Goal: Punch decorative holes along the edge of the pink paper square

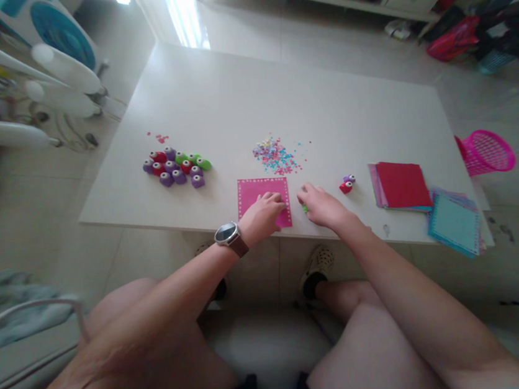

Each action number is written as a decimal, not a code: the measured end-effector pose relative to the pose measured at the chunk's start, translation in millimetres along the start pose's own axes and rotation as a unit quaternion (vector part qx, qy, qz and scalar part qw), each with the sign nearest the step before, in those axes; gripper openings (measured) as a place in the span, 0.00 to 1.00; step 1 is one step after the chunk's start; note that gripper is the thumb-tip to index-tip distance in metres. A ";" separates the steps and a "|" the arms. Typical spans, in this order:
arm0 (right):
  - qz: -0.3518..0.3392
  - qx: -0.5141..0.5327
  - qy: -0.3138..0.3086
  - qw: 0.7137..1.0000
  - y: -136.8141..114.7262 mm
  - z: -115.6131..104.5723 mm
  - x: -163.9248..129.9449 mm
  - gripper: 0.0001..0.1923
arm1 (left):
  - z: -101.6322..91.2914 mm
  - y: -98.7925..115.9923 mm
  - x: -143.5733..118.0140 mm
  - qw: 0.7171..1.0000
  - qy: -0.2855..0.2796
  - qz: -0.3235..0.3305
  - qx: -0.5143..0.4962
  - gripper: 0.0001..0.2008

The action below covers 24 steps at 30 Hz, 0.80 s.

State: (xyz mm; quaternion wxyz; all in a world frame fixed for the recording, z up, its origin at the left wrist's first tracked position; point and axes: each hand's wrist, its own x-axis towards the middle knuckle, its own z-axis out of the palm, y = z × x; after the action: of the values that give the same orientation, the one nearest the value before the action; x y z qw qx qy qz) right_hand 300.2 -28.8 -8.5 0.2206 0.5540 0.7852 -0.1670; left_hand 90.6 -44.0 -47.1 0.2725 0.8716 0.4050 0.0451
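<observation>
Single view, worn on the head, looking forward and steeply down from a seated spot at the near long edge of the white table (238,91). Close in: bare knees filling the bottom, both forearms running up from the lower corners to that near edge. Whole tabletop in shot, far edge narrowing toward the top, floor tiles beyond. Strong wide-angle bend at the sides. No second view to overlap.

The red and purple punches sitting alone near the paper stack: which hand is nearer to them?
Right. The right hand lies just beside the red and purple punches, covering a small green thing. The left hand rests further off on the pink paper sheet.
</observation>
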 end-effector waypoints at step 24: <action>-0.074 0.153 0.167 0.971 -15.9 -14.3 -6.9 0.16 | 4.5 -7.5 26.9 0.888 0.134 -0.103 -0.428 0.14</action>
State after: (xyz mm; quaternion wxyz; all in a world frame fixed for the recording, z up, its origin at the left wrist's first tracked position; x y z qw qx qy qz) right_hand 284.9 -32.3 7.6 -0.0142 0.5412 0.8150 -0.2066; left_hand 104.8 -22.5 -58.6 0.5654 0.6096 0.4665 0.3018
